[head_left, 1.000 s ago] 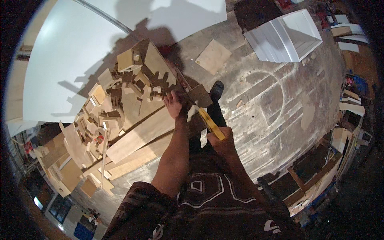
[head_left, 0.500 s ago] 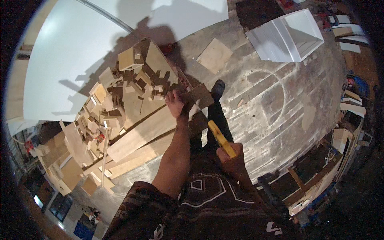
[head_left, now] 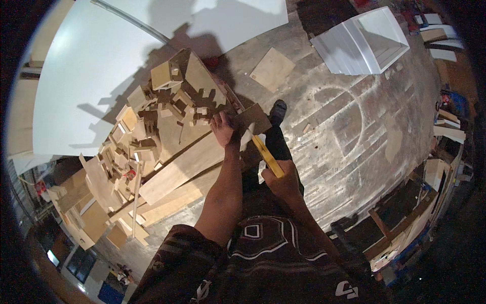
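Note:
My right hand (head_left: 283, 177) is wrapped round the long yellow handle of a handsaw (head_left: 269, 158). The saw's thin blade is mostly hidden, running from the handle toward the near edge of a brown wooden board (head_left: 257, 118). That board juts out past the right edge of the work table (head_left: 198, 81). My left hand (head_left: 223, 129) bears down on the wood just left of the saw, its fingers bent over the board; the fingertips are partly in shadow. Several small wooden offcuts (head_left: 185, 104) lie just beyond my left hand.
Long planks (head_left: 174, 182) lie on the near left side, beside a heap of plywood pieces (head_left: 119, 152). A square plywood sheet (head_left: 272, 70) and a white open cabinet (head_left: 362, 45) are on the concrete floor. A wooden frame (head_left: 400, 233) stands at the lower right.
My right hand has pushed the saw forward and slightly left, so its yellow handle is nearer the board. My left hand has stayed nearly in place.

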Tool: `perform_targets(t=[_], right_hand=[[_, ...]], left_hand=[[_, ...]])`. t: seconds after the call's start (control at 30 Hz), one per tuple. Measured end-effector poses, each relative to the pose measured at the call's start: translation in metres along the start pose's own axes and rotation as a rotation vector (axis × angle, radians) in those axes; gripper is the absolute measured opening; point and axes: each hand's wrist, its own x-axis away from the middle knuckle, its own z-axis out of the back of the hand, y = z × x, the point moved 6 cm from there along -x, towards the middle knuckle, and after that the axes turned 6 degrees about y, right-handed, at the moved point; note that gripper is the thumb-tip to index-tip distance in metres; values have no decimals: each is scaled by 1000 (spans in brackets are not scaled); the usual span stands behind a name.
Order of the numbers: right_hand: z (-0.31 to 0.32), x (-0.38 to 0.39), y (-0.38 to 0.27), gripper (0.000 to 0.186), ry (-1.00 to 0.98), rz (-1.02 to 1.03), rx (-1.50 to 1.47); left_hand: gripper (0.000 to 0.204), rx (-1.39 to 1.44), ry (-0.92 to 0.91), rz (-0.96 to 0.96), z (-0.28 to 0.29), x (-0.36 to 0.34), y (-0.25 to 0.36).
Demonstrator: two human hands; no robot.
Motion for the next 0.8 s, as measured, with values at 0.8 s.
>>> perform_targets(t=[0.8], right_hand=[[-17,14,-13,28,7,49,-96]], left_hand=[[46,-68,-81,43,-1,0,-7]])
